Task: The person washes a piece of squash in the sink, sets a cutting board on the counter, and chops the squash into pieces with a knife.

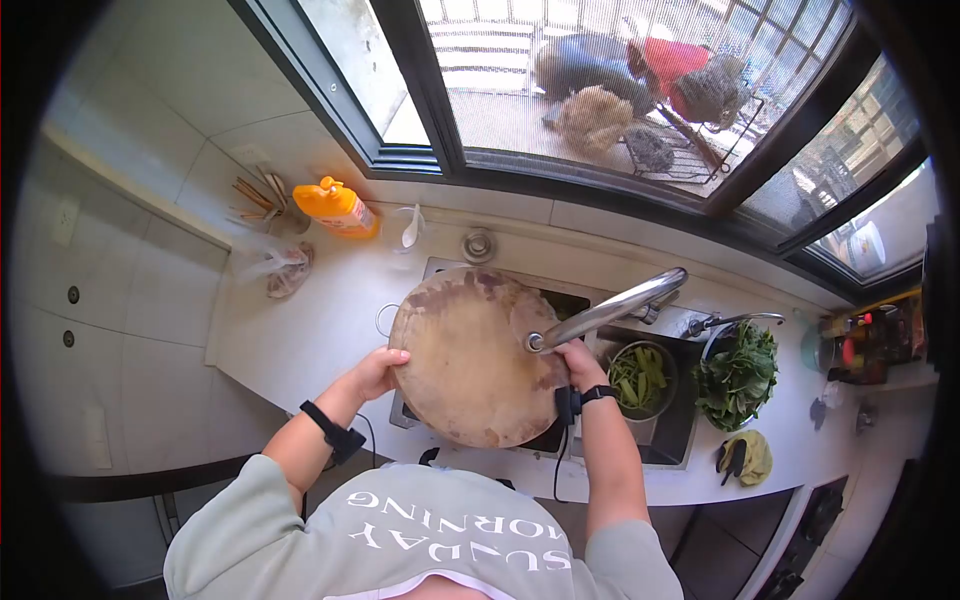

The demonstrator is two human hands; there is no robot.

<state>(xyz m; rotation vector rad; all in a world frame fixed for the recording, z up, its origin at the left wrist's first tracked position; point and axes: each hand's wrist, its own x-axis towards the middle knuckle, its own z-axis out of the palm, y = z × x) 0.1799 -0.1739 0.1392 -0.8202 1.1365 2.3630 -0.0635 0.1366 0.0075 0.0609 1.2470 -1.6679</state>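
Note:
A large round wooden cutting board (pixel 470 360) is held over the left part of the sink (pixel 668 452), between my two hands. My left hand (pixel 378 372) grips its left rim, with the thumb on top. At the opposite rim, my right hand (pixel 580 365) is closed on the board, and its fingers are partly hidden under the edge and the tap. The chrome tap (pixel 612 308) reaches over the board's right side, its mouth above a darker, wet-looking patch. Most of the basin below is covered by the board.
A bowl of cut green vegetables (pixel 640 378) sits in the right basin. Leafy greens (pixel 738 375) and a yellow-green cloth (pixel 748 457) lie further right. Behind on the left are an orange bottle (pixel 338 208), a white spoon (pixel 411 230), chopsticks (pixel 258 198) and a plastic bag (pixel 287 272).

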